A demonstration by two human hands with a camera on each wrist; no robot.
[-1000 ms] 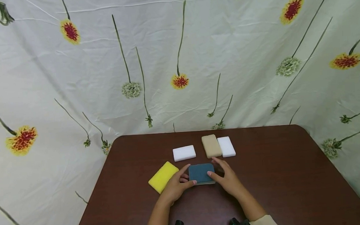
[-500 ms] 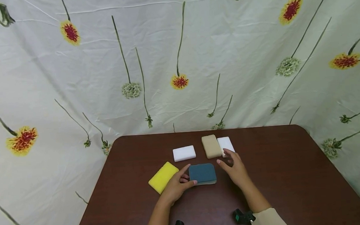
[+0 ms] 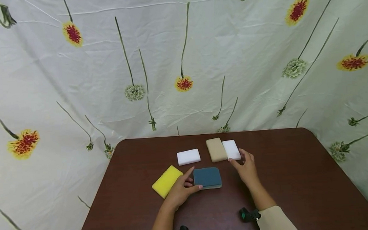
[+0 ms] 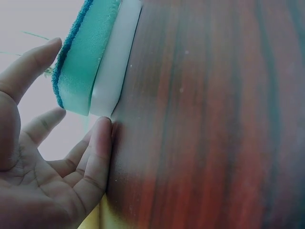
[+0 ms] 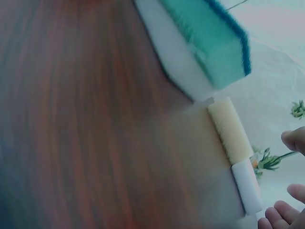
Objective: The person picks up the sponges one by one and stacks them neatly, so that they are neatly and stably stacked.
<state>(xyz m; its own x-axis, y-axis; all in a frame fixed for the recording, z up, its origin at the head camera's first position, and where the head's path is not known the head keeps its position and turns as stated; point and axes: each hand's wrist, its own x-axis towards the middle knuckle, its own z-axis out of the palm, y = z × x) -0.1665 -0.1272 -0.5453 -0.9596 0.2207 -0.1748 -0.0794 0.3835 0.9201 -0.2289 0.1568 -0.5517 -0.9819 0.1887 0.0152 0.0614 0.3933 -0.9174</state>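
A sponge (image 3: 207,176) with a dark blue scouring face and a green body (image 4: 90,57) lies flat on top of a white block (image 4: 114,62). Beside the left end of this stack is my left hand (image 3: 178,191), its thumb and fingers spread. In the left wrist view the fingertips are at the white block's end. My right hand (image 3: 248,170) is at another white block (image 3: 231,150), thumb near its front edge and fingers by its right side. A beige sponge (image 3: 216,149) stands against that block's left side. Contact between right hand and block is unclear.
A yellow sponge (image 3: 167,181) lies slanted left of the stack, partly behind my left hand. Behind the stack lies a third white block (image 3: 188,157). All rest on a dark brown table (image 3: 284,179), with a flowered cloth (image 3: 168,60) hanging behind its far edge.
My right hand has let go of the blue-faced sponge and moved right and away from me to the white block beside the beige sponge. The left hand has stayed at the stack.
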